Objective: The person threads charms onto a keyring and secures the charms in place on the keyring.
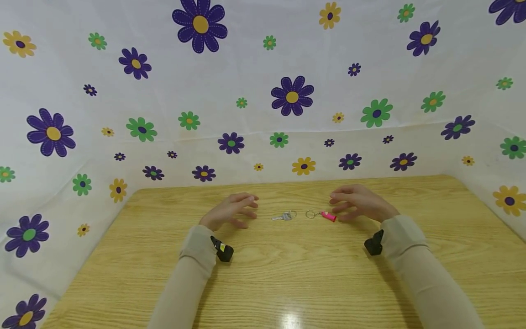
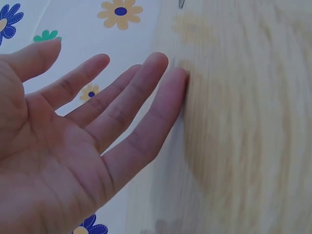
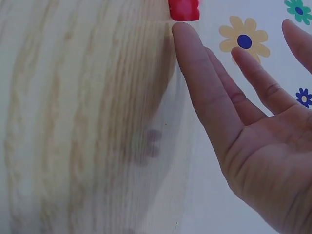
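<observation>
Evidently a reach is starting: left hand (image 1: 231, 211) and right hand (image 1: 358, 204) hover with fingers relaxed, holding nothing; key (image 1: 282, 216) and pink tag (image 1: 328, 215) lie between them, at twelve o'clock on the counter (image 1: 287, 274). Next, I judge, each calls for a fine pinch.

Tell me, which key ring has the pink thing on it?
The right ring, nearest the right hand, carries the pink tag. The other ring holds a silver key.

Both arms stretch toward 12 o'clock; left hand (image 1: 232, 211) and right hand (image 1: 358, 203) hover palm-down, fingers loosely spread, apparently gripping nothing, though wrist views blur.
</observation>
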### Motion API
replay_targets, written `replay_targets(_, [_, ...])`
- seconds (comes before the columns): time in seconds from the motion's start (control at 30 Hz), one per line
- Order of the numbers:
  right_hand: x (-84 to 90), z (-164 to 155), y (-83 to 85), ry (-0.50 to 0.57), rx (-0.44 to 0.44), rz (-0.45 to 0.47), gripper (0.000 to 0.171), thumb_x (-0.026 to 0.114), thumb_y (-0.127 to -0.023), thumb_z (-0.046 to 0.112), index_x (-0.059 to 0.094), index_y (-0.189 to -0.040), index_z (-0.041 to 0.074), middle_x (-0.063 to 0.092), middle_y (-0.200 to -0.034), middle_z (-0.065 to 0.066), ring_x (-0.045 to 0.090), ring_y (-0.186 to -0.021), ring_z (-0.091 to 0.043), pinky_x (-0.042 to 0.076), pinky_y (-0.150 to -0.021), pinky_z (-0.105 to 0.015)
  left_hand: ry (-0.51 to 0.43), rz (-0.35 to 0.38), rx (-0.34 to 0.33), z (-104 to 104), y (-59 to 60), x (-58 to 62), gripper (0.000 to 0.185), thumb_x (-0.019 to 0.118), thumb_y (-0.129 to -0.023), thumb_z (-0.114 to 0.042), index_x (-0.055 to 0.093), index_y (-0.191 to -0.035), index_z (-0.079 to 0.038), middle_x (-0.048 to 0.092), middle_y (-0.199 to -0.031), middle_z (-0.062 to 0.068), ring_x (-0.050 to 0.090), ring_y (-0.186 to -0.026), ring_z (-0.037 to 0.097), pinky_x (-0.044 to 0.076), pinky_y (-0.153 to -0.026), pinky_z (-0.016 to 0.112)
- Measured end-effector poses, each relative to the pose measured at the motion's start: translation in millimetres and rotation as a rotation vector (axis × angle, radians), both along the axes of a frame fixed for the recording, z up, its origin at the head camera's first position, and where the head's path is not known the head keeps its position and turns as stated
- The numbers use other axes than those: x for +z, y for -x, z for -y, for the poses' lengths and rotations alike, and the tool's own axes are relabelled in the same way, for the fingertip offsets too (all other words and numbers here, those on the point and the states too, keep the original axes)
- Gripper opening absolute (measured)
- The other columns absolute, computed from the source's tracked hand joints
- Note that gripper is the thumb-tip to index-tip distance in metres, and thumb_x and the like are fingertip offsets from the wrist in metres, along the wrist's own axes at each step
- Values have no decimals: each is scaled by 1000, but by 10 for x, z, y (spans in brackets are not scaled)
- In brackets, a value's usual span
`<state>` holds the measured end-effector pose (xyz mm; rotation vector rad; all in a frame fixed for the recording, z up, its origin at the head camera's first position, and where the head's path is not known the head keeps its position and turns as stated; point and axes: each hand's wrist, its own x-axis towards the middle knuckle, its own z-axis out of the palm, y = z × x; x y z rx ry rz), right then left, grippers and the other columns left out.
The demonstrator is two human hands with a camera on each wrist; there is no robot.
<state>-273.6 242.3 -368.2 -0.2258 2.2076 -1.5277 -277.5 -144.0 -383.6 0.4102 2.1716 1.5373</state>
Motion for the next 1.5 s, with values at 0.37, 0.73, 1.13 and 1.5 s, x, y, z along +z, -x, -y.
replay_targets(0.37, [-58, 9, 61, -40, 23, -2, 54, 58, -105, 24, 43, -142, -12, 52, -139, -31, 62, -114, -34, 57, -89, -43, -10, -7, -38, -176, 58, -46, 46, 44, -111, -32, 51, -144, 0, 57, -139, 19, 64, -117, 30, 60, -79, 40])
replay_targets(0.73, [-31, 62, 67, -65, 91, -8, 57, 66, -97, 17, 45, -141, -13, 49, -142, -29, 58, -115, -29, 57, -90, -44, -9, -4, -60, -364, 123, -25, 43, 47, -110, -27, 53, -143, 0, 60, -137, 18, 64, -116, 29, 60, -81, 39])
replay_targets(1.13, [27, 109, 89, -103, 115, -20, 52, 64, -98, 17, 47, -138, -13, 53, -137, -28, 55, -115, -34, 55, -93, -47, 9, -62, -74, -521, 185, -79, 37, 49, -108, -16, 55, -139, 6, 64, -128, 20, 68, -108, 29, 55, -93, 37])
replay_targets(1.5, [-23, 107, 117, -100, 117, -51, 50, 66, -96, 15, 50, -134, -14, 59, -129, -25, 59, -103, -27, 57, -89, -45, -28, -44, -62, -602, 178, -70, 36, 59, -100, -2, 57, -134, 10, 66, -122, 23, 69, -104, 28, 57, -88, 36])
